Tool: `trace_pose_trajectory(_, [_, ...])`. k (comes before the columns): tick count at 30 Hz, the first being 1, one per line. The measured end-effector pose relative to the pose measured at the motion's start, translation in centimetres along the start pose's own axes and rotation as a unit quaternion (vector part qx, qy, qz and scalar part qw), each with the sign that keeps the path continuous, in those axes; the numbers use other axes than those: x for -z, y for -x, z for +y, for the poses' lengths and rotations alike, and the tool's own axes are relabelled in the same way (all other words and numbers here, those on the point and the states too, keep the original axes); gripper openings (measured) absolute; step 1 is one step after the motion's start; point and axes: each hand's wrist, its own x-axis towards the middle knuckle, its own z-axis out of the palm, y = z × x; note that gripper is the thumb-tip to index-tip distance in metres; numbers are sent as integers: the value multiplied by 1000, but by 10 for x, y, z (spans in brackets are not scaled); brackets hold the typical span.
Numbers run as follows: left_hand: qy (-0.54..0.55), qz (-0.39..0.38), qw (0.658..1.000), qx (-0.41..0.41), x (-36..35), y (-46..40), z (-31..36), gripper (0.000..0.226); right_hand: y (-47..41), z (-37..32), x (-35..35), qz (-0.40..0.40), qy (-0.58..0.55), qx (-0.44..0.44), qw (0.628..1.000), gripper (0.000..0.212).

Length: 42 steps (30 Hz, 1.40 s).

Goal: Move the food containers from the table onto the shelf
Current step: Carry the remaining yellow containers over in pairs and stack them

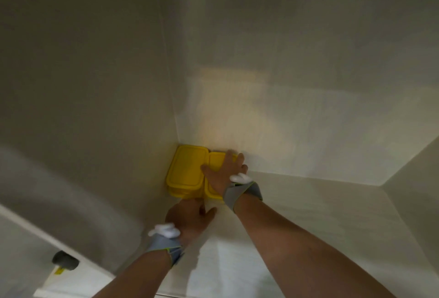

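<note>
Right hand (224, 170) lies flat on the smaller yellow container (213, 179), pushing it beside the larger one (186, 170) into the shelf (308, 202) corner. Left hand (190, 217), grip relaxed and empty, steadies the front edge.

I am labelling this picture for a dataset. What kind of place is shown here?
Probably the inside of a white cupboard or shelf compartment: plain white walls meet in a corner where two yellow lidded food containers sit on the shelf. Both hands reach in.

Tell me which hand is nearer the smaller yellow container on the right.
Right. The right hand lies flat on top of the smaller yellow container. The left hand is at the front edge of the larger yellow container beside it.
</note>
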Motion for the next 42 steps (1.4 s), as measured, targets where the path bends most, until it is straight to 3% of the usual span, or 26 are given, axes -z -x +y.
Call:
trace_pose_trajectory(7, [40,83,994,-66,-2,-4,7,52,1,19,8,30,1,-34,999,73])
trace_pose_trajectory(14, [64,54,994,-77,-4,-7,7,44,-6,40,11,2,-38,-49,998,52])
trace_pose_trajectory(22, [49,37,995,-74,-1,-6,19,32,-16,39,12,-1,-69,-47,996,51])
trace_pose_trajectory(29, [54,10,996,-74,9,-4,20,31,-14,44,13,2,-84,-72,994,73])
trace_pose_trajectory(35, [65,4,995,-81,17,12,16,35,8,61,31,36,-46,-112,992,65])
trace_pose_trajectory(39, [85,-26,990,-113,27,24,13,39,37,68,48,54,-6,-126,991,64])
trace_pose_trajectory(42, [57,11,983,-175,44,41,15,36,79,71,64,98,-2,-106,989,59])
